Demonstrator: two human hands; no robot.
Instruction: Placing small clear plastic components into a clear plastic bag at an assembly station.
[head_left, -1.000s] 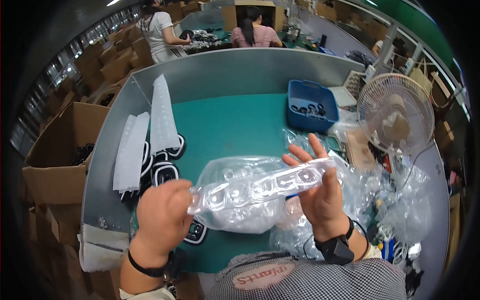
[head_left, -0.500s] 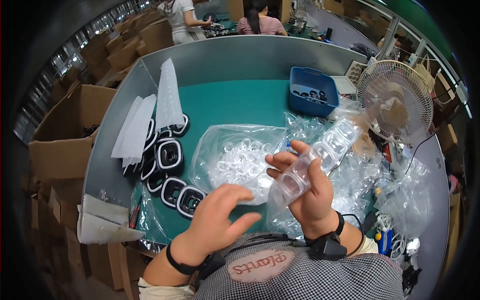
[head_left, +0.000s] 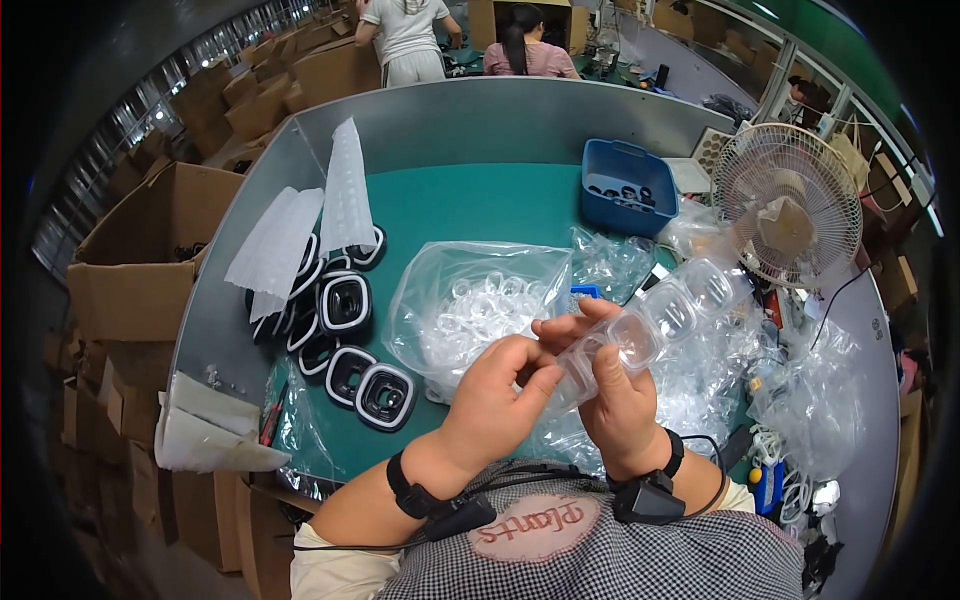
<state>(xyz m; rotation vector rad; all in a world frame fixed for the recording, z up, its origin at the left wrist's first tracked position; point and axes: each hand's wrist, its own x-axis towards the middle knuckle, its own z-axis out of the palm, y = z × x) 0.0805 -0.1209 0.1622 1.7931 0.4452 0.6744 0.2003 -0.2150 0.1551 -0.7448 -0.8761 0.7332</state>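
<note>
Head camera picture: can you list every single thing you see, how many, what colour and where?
Pocketed strip: one, clear, between the hands
Open bag: one, clear, mid-table, holding many clear pieces
Square frames: several overlapping, black and white, table's left
Wrapping strips: at least two, white, over the frames
Bin: one, blue, far right, small dark parts inside
Fan: one, pale, right
Plastic bags: many, clear, right
Table: one, green
Boxes: many, brown, left
Co-workers: at least two, white and pink tops, beyond
Apron: one, checked, bottom
Left hand: one, bare, strip's near end
Right hand: one, bare, holding strip
Smaller clutter: uncountable
</note>
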